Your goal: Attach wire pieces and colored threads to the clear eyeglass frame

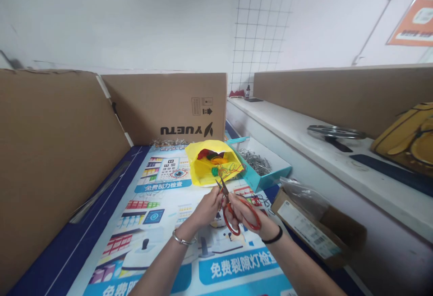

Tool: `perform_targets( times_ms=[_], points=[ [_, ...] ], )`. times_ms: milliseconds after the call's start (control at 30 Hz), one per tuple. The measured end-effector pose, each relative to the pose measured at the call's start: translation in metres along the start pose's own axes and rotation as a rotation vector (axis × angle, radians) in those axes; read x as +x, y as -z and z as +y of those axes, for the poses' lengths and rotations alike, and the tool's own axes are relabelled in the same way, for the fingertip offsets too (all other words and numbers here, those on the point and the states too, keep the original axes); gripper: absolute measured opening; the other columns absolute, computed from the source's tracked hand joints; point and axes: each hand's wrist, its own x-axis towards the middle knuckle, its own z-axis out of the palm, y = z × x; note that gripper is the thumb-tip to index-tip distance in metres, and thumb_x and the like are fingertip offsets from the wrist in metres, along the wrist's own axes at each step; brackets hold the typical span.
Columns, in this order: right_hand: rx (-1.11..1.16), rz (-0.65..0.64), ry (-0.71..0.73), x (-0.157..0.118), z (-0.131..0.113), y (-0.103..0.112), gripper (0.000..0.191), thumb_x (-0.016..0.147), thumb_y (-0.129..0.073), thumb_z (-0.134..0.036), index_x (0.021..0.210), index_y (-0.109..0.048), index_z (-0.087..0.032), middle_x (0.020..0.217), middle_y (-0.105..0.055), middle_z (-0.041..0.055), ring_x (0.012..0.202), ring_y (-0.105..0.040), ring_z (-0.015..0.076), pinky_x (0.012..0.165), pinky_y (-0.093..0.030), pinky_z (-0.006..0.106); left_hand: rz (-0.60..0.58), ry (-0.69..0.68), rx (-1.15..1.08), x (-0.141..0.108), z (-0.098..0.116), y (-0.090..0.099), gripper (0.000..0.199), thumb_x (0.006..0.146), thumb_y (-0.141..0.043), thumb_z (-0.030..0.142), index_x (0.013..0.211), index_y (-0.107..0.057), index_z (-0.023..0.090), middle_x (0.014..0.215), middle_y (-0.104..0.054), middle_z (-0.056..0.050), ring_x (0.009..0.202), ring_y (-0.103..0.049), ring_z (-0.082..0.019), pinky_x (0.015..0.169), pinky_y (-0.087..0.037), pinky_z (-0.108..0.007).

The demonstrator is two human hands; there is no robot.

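Note:
Red-handled scissors [233, 215] are in my right hand [241, 210], their blades slightly apart and pointing away from me. My left hand [209, 207] is closed beside the blades, its fingertips pinching what looks like thin cord; the piece is too small to make out well. Just beyond both hands a yellow bag [199, 165] lies open, with red, green and yellow cord bundles [219, 161] inside and loose strands at its mouth. Dark and red cord loops [262, 200] lie to the right of my right hand.
A teal tray [282, 172] of small metal pieces sits right of the bag. An open cardboard box [309, 226] with plastic bags stands at the right edge. Cardboard panels [162, 102] wall the back and left. A white ledge [287, 129] holds a round metal stand and a yellow bag.

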Motion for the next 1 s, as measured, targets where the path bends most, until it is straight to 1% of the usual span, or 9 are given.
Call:
perform_targets(
  times_ms=[67,133,267,367,500,600,767,900,1000],
  points=[
    [0.011,-0.024,0.008,0.000,0.001,0.002,0.043,0.088,-0.035,-0.061,0.081,-0.045,-0.019,0.053,-0.047,-0.0064,0.036,-0.042,0.0072,0.036,-0.036,0.019,0.019,-0.024,0.034,-0.001,-0.004,-0.002,0.025,0.093,-0.032,0.040,0.089,-0.048,0.022,0.073,-0.055,0.000,0.067,-0.050,-0.016,0.063,-0.035,-0.026],
    [0.009,-0.045,0.011,-0.002,0.001,0.003,0.044,0.089,-0.033,-0.061,0.084,-0.046,-0.019,0.054,-0.046,-0.0064,0.037,-0.043,0.0073,0.037,-0.037,0.019,0.033,-0.042,0.121,-0.001,-0.009,-0.002,0.024,0.093,-0.032,0.039,0.093,-0.049,0.023,0.072,-0.057,0.000,0.066,-0.053,-0.017,0.061,-0.033,-0.026],
    [0.043,-0.078,-0.012,-0.005,-0.004,0.003,0.043,0.088,-0.038,-0.061,0.083,-0.046,-0.019,0.054,-0.038,-0.0083,0.038,-0.034,0.0047,0.036,-0.034,0.017,0.021,-0.063,0.453,-0.003,-0.016,0.001,0.023,0.094,-0.030,0.031,0.108,-0.046,0.022,0.075,-0.063,-0.002,0.066,-0.059,-0.018,0.058,-0.032,-0.025],
    [0.110,-0.088,-0.097,-0.007,-0.008,0.002,0.043,0.086,-0.042,-0.062,0.079,-0.045,-0.019,0.056,-0.034,-0.0087,0.039,-0.027,0.0030,0.034,-0.028,0.014,0.015,-0.100,0.668,-0.005,-0.017,0.004,0.018,0.092,-0.032,0.023,0.101,-0.048,0.019,0.075,-0.065,-0.004,0.066,-0.061,-0.019,0.056,-0.032,-0.026],
    [0.107,-0.097,-0.171,-0.014,-0.014,0.006,0.043,0.086,-0.042,-0.062,0.078,-0.045,-0.020,0.054,-0.029,-0.0095,0.037,-0.022,0.0025,0.030,-0.023,0.012,0.010,-0.185,0.821,-0.006,-0.013,0.008,0.014,0.089,-0.036,0.015,0.093,-0.050,0.019,0.079,-0.066,-0.005,0.070,-0.062,-0.018,0.058,-0.034,-0.026],
    [0.032,-0.109,-0.165,-0.019,-0.015,0.013,0.042,0.086,-0.042,-0.061,0.079,-0.047,-0.020,0.053,-0.030,-0.0100,0.034,-0.023,0.0023,0.028,-0.025,0.014,0.003,-0.205,0.876,-0.007,-0.009,0.009,0.015,0.087,-0.039,0.012,0.094,-0.051,0.019,0.079,-0.066,-0.005,0.072,-0.063,-0.018,0.059,-0.035,-0.026],
    [-0.095,-0.142,0.004,-0.023,-0.014,0.018,0.040,0.088,-0.040,-0.059,0.085,-0.049,-0.020,0.055,-0.040,-0.0073,0.037,-0.036,0.0051,0.035,-0.030,0.018,-0.064,-0.210,0.903,-0.009,-0.009,0.005,0.016,0.084,-0.043,0.012,0.095,-0.051,0.019,0.079,-0.066,-0.005,0.074,-0.063,-0.019,0.060,-0.035,-0.026],
    [-0.210,-0.048,0.061,-0.025,-0.023,0.021,0.042,0.089,-0.036,-0.058,0.085,-0.049,-0.019,0.054,-0.041,-0.0064,0.042,-0.037,0.0064,0.041,-0.030,0.020,-0.077,-0.149,0.873,-0.007,-0.013,0.001,0.011,0.085,-0.042,0.015,0.090,-0.050,0.019,0.079,-0.065,-0.006,0.074,-0.062,-0.020,0.060,-0.033,-0.026],
    [-0.390,0.044,0.091,-0.025,-0.031,0.029,0.039,0.090,-0.036,-0.054,0.085,-0.051,-0.019,0.057,-0.045,-0.0047,0.046,-0.039,0.0083,0.046,-0.033,0.022,-0.024,-0.009,0.738,-0.003,-0.013,0.003,0.013,0.089,-0.035,0.019,0.090,-0.048,0.021,0.072,-0.062,-0.003,0.067,-0.059,-0.018,0.057,-0.029,-0.026]
  ],
)
